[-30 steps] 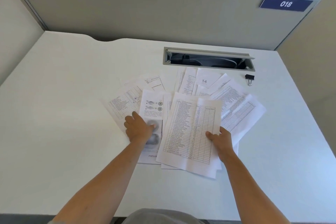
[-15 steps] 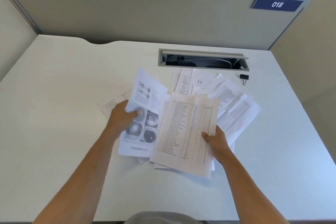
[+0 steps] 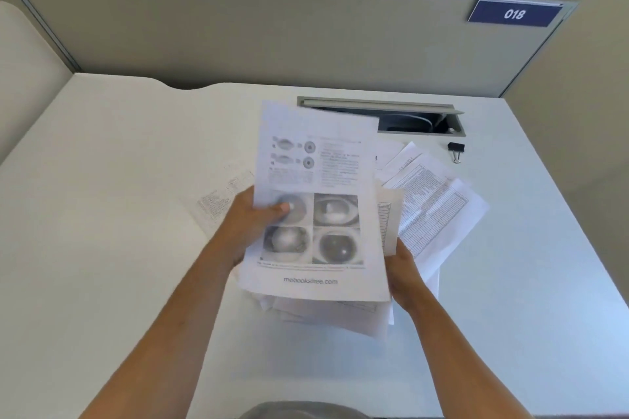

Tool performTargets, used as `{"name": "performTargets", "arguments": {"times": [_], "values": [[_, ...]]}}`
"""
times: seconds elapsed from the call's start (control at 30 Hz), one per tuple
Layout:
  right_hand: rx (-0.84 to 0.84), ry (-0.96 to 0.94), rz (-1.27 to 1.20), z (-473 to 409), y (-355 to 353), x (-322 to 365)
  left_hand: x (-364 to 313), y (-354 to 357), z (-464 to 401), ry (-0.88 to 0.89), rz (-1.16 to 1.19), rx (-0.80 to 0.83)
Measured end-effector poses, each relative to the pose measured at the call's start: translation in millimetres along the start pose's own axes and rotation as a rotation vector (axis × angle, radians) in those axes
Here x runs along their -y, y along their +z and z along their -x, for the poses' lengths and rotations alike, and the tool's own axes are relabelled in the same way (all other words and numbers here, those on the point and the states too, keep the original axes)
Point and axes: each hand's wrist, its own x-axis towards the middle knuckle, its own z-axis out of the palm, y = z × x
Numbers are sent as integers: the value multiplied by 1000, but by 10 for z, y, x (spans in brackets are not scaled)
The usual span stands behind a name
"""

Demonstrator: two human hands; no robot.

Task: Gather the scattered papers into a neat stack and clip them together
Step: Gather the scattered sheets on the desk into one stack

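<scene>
Forearms reach in from the near edge of the desk. Left hand pinching the illustrated sheet, thumb on its printed face, fingers behind; a second ago pressed flat on that same page as it lay on the desk, half a second ago lifting it. Now carried across to the right and held above the gathered pile, covering the table-printed page that topped the pile before. Right hand clasped on the right edge of that pile, much as in both earlier views, partly hidden behind the raised sheet. Judged from this: one more page about to join the stack, edges not yet squared, lower sheets fanned out untidily beneath.

Left of the left hand, a faint printed page flat on the desk, uncollected. Beyond and right of the right hand, several tabulated sheets spread loosely, overlapping, also uncollected. Farther right again, well apart from both hands, the binder clip untouched beside the cable tray. Clipping some way off; gathering perhaps half done.
</scene>
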Motion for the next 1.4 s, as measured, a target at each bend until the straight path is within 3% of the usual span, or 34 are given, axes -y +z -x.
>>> {"name": "performTargets", "arguments": {"times": [0.13,0.27,0.4,0.47,0.57,0.67,0.77,0.93,1.1,1.4], "values": [[84,21,-109,52,36,81,486,230,-80,-91,-138,42],[99,73,-230,37,6,33,757,368,-80,-187,-374,-76],[105,108,-301,49,-31,7,876,416,-53,-129,-661,-241],[99,117,-349,58,-33,8,868,397,-71,-193,-488,-265],[88,126,-337,78,6,52,780,341,-70,-334,-49,-154],[24,129,-277,71,34,93,776,280,-77,-203,-66,-29],[66,84,-176,96,39,199,680,281,-49,-44,-196,-39],[43,-307,1,169,65,470,417,345,-29,203,-271,-110],[-30,-505,-16,233,86,712,145,417,90,438,-256,-285],[-85,-554,95,296,275,623,221,459,180,429,-128,-248]]}}
